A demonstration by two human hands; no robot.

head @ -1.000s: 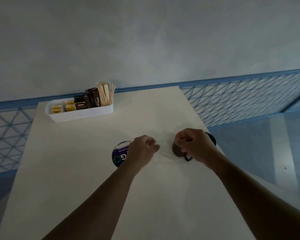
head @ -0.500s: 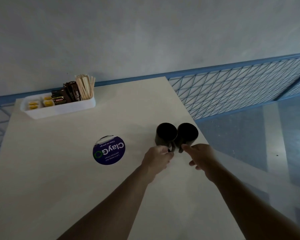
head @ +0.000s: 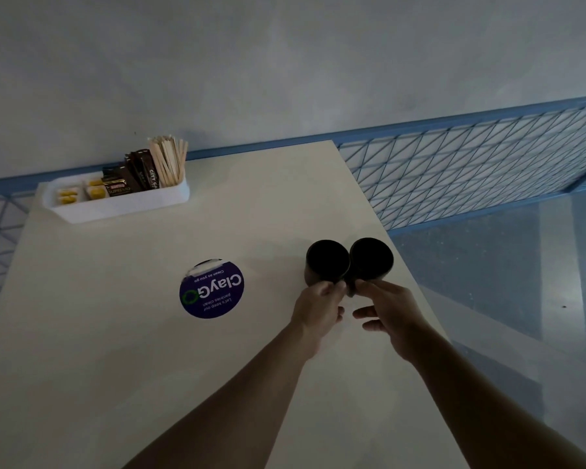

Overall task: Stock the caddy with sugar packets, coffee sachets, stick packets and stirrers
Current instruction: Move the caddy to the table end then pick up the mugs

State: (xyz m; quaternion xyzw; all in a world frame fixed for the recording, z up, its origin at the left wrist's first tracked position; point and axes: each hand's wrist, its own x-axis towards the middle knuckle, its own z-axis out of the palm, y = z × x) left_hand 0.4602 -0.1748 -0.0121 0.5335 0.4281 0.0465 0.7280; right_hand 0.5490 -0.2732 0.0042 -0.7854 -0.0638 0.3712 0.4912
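A white caddy (head: 122,205) stands at the table's far left by the wall. It holds yellow sugar packets (head: 69,195), dark coffee sachets (head: 117,187), dark stick packets (head: 146,169) and upright wooden stirrers (head: 170,160). Two black mugs stand side by side near the table's right edge, the left mug (head: 327,260) and the right mug (head: 371,258). My left hand (head: 318,308) pinches the left mug's handle. My right hand (head: 388,308) touches the right mug's handle with its fingertips, the other fingers spread.
A round purple sticker (head: 211,289) is on the cream table (head: 115,333). The table's right edge drops to a blue-grey floor (head: 521,282). A blue lattice rail (head: 471,164) runs along the grey wall behind.
Both hands drew back from over the mugs to their handles, uncovering the two mugs standing together. The view shifted, so the caddy sits further left.
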